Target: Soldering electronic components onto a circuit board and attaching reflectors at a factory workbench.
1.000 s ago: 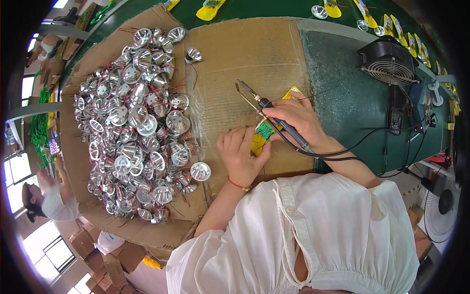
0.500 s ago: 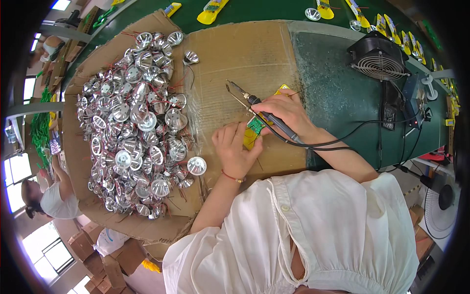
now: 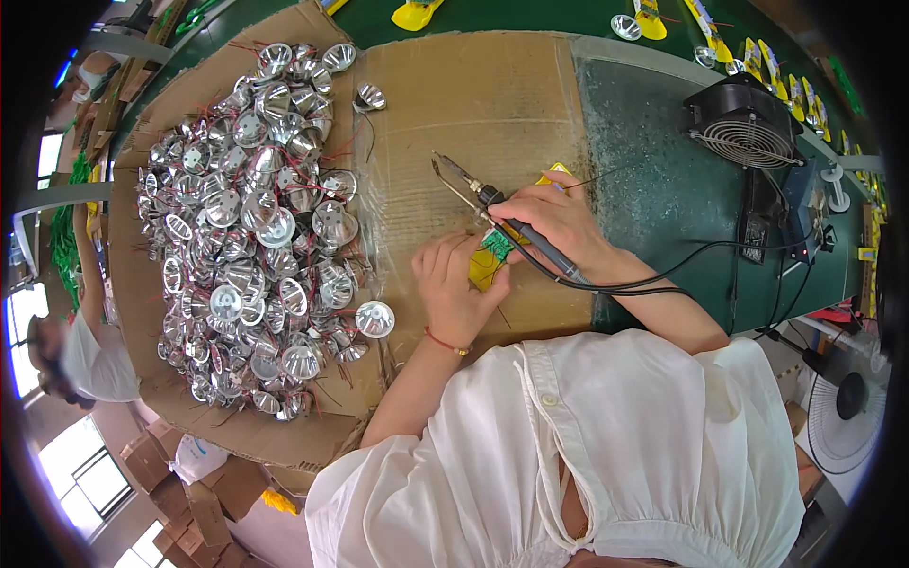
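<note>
Yellow housing (image 3: 484, 273) with a green circuit board (image 3: 497, 244), held at a slant over a brown cardboard sheet (image 3: 464, 85), closer to the near edge of the surface (image 3: 634, 123) than to the far one. At far left, past the surface, a co-worker (image 3: 95, 364) in a white top, one arm outstretched. Along the left side of the surface, a large open box (image 3: 133, 312) heaped with silver reflectors (image 3: 251, 210), red wires poking out all over (quite a glittering tangle). Toward the far left corner, beside the heap, one loose reflector (image 3: 370, 97). Next, the left hand (image 3: 456, 293), clamped on the near end of the housing. Close beside it, the right hand (image 3: 561, 229), wrapped around a grey-handled soldering iron (image 3: 546, 252), tip pointing far left over bare cardboard, clear of the board; fingertips also by the housing's far end (pressing or merely near, cannot tell). Beyond the far edge, a row of yellow pieces (image 3: 705, 28). Near the far right corner, a black fan (image 3: 748, 133); along the right edge, a control unit (image 3: 808, 218) and white spool (image 3: 836, 189).
</note>
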Demonstrator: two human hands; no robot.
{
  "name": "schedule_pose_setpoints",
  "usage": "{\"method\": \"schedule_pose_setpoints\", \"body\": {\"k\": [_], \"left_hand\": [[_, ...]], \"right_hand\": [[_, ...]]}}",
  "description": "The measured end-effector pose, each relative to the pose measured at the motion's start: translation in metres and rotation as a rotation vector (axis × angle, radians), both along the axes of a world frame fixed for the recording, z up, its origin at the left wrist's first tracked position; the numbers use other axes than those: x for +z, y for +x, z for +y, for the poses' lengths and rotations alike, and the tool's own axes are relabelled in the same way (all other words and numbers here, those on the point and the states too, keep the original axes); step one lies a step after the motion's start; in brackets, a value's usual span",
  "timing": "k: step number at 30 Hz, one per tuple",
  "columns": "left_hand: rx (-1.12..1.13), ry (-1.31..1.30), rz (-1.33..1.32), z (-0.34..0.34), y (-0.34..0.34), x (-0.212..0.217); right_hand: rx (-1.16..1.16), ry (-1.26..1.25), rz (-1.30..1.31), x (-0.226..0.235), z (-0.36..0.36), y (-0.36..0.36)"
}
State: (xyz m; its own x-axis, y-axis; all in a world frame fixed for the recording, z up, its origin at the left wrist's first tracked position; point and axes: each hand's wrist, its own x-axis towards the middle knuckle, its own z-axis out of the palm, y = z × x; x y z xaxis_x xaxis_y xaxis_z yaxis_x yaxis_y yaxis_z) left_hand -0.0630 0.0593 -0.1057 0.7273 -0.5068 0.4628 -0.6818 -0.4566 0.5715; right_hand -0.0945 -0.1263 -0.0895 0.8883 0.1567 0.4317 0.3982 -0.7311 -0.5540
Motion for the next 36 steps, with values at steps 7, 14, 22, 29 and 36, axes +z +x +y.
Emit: {"method": "schedule_pose_setpoints", "body": {"k": [7,14,22,29,36], "left_hand": [[-0.022,0.001,-0.001,0.001,-0.003,0.002],[-0.002,-0.008,-0.003,0.004,0.0,0.004],[-0.103,0.385,0.049,-0.017,0.009,0.049],[0.028,0.372,0.037,-0.158,0.115,0.052],[0.233,0.13,-0.296,-0.236,0.222,0.047]], "right_hand": [[0.003,-0.013,-0.003,0.0,0.001,-0.003],[-0.011,0.072,-0.011,0.0,0.001,-0.002],[-0.358,0.843,0.009,0.029,-0.034,-0.086],[-0.748,1.017,0.111,0.007,-0.049,-0.133],[-0.623,1.024,0.059,-0.008,-0.047,-0.127]]}}
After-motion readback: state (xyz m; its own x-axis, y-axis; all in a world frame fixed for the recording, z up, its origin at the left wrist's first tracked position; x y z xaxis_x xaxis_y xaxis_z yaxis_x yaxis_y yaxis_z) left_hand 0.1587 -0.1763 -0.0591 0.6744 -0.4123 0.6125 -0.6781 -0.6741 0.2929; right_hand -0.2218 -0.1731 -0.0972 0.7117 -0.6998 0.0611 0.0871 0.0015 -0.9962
